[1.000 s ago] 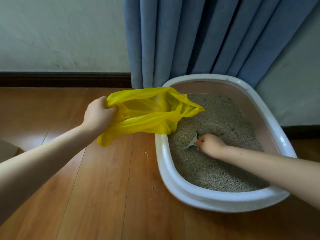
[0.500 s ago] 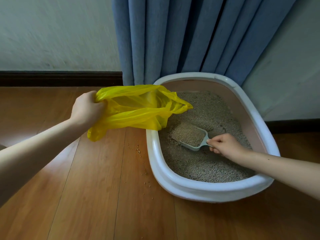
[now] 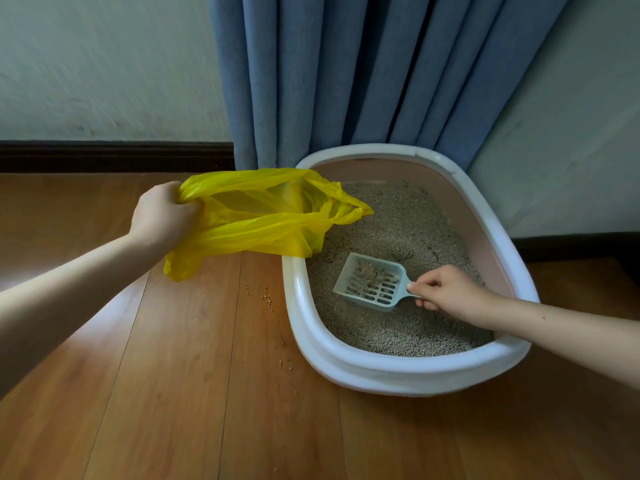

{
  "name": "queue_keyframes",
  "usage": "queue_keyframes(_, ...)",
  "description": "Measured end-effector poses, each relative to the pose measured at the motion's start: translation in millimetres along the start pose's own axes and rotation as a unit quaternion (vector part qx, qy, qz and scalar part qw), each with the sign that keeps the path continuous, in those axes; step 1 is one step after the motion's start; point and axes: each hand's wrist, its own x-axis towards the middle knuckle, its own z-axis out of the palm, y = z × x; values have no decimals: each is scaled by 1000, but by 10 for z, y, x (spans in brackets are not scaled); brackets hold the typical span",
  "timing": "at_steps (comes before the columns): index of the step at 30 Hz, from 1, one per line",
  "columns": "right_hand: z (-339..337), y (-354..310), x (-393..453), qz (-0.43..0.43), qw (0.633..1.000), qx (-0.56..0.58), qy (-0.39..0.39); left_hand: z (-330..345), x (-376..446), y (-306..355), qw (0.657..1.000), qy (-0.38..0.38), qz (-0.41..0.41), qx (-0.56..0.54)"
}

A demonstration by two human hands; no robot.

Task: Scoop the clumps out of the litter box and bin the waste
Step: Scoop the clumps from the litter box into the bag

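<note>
Two hands: both busy, one on each of the task's tools.
Floor [image 3: 173, 393]: wood planks carrying the box, with a curtain [image 3: 363, 71] hanging behind it.
Litter box [image 3: 398, 377]: white-rimmed oval tub on the floor, its far end against the curtain; grey litter [image 3: 398, 223] covers the bottom.
Yellow bag [image 3: 263, 216]: thin plastic, held off the floor with its mouth gaping toward the box, its far corner hanging over the box's left rim and the litter.
Left hand [image 3: 162, 213]: fingers bunched tight round the bag's near edge, holding it open beside the box.
Right hand [image 3: 446, 292]: fingers and thumb pinch the handle of the scoop, low inside the box.
Scoop [image 3: 372, 282]: pale slotted plastic, raised just above the litter and near level; a small heap of granules sits on the slots near its far end, most slots bare. Whether that heap is a clump or loose litter is too small to tell.
Spilled granules [image 3: 266, 299]: a thin scatter on the planks just left of the box.
Progress: by my reading, mid-task. A scoopful looks sifted and ready to go into the bag, which sits near the scoop's tip. Nothing can be made out inside the bag, so how many loads have gone in is unclear. Left to do: tip this load in, check the remaining litter, bin the bag.
</note>
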Motion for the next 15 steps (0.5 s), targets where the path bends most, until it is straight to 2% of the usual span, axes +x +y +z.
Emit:
queue_keyframes(4, -132, -13, 36, 1, 1000, -1, -2, -14, -11, 3, 1000, -1, -5, 6)
queue_keyframes(7, -465, -21, 132, 16, 999, -45, 4, -14, -22, 14, 1000, 0, -7, 7)
queue_keyframes(10, -883, -53, 243, 21, 987, -160, 0, -11, -17, 20, 1000, 2, -8, 3)
queue_keyframes(15, -1292, -151, 432, 58, 932, -357, 5, 7, -5, 14, 1000, 1, -11, -8)
